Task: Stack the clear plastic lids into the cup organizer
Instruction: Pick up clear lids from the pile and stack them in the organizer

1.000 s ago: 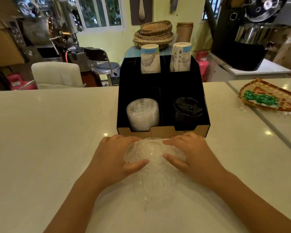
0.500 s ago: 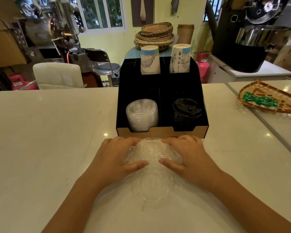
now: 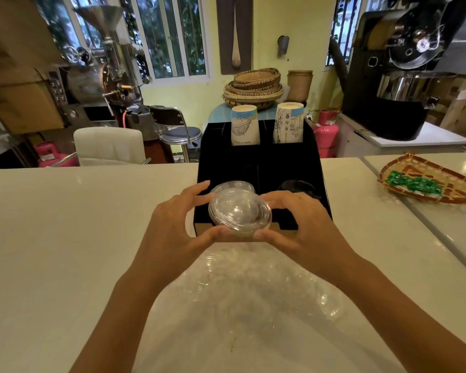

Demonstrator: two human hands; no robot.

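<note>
Lids (image 3: 240,211) are riding between our left hand (image 3: 172,224) and right hand (image 3: 301,224), fingers closed on the rim, above the organizer (image 3: 258,160)'s part-filled front-left slot; more seemingly are lying loose below.

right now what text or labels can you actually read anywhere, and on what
None can be read for certain.
Left paper cup: a line of small print near its base, too blurred.
Right paper cup: drawings and small marks, too small.
Green packets in the woven tray: print unreadable.
Clear lids: no text visible.
</note>
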